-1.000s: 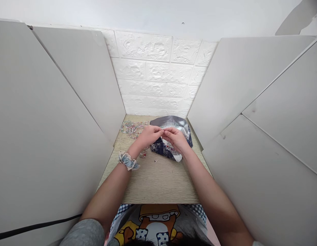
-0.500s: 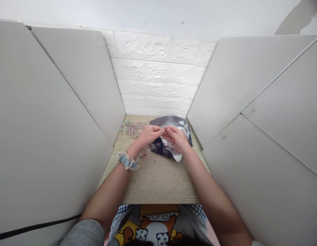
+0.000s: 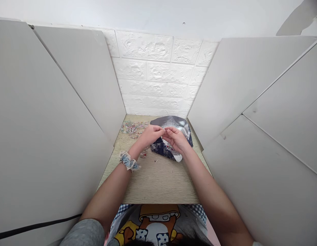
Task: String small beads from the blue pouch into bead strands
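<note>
My left hand [image 3: 149, 135] and my right hand [image 3: 175, 137] meet fingertip to fingertip above a dark blue patterned pouch with a silver lining [image 3: 173, 124]. Both hands are pinched shut on something too small to make out. A blue scrunchie [image 3: 128, 161] sits on my left wrist. A strand or heap of small colourful beads [image 3: 131, 127] lies on the wooden table [image 3: 158, 181] just left of my left hand. A few loose beads [image 3: 143, 154] rest below that hand.
White partition boards [image 3: 71, 112] wall in the narrow table on the left and right [image 3: 240, 102]. A white brick-pattern wall [image 3: 155, 78] closes the back. A black cable [image 3: 38, 225] runs along the lower left.
</note>
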Action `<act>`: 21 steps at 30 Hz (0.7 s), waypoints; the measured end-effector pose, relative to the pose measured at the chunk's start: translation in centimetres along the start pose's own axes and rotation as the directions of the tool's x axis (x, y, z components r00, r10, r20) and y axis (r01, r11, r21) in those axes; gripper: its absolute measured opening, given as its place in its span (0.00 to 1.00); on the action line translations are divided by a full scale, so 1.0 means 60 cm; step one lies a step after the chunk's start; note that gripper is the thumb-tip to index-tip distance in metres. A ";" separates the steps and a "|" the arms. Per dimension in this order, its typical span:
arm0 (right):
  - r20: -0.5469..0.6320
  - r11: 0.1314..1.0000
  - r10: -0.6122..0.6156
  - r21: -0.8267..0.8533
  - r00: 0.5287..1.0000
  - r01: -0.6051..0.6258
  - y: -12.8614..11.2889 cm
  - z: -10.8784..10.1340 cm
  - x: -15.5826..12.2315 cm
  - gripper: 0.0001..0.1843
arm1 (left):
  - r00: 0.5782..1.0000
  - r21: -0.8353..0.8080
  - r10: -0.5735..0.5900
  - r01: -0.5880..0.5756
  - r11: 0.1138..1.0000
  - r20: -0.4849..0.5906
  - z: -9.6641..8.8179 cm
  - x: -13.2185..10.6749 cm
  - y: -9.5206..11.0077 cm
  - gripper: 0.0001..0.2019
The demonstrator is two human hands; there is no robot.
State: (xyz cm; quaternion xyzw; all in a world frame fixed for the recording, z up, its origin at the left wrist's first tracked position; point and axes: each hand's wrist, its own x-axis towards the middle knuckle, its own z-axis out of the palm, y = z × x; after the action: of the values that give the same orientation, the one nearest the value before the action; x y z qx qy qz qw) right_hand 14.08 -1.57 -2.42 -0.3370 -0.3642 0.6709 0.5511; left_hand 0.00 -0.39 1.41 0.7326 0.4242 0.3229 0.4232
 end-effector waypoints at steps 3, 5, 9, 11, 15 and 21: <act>0.002 1.000 -0.003 0.002 1.000 0.003 0.000 0.001 0.000 0.10 | 1.000 0.000 0.012 -0.012 1.000 -0.012 0.001 0.001 -0.003 0.14; -0.003 1.000 -0.004 0.007 1.000 0.004 0.000 0.002 -0.001 0.10 | 0.999 0.005 0.022 -0.022 1.000 -0.023 0.002 0.001 -0.005 0.14; -0.009 1.000 -0.004 0.014 1.000 0.004 -0.001 0.004 -0.001 0.10 | 0.999 0.011 0.021 -0.020 1.000 -0.040 0.003 0.001 -0.003 0.13; -0.009 1.000 -0.006 0.011 1.000 0.006 -0.002 0.005 -0.002 0.11 | 0.999 0.009 0.017 -0.016 1.000 -0.041 0.003 0.000 0.000 0.13; -0.011 1.000 -0.007 0.006 1.000 0.007 -0.002 0.006 -0.003 0.11 | 0.999 0.015 0.012 -0.011 1.000 -0.046 0.003 -0.001 0.004 0.13; -0.003 1.000 -0.018 -0.009 1.000 0.018 -0.002 0.006 -0.003 0.10 | 0.998 0.035 0.008 -0.006 0.999 -0.054 0.002 -0.004 0.008 0.12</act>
State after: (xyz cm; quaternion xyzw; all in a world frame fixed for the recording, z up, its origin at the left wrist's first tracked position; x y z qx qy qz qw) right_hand 13.83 -1.79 -2.13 -0.3371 -0.3695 0.6637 0.5562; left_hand 0.19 -0.77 1.77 0.7322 0.4385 0.3368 0.3978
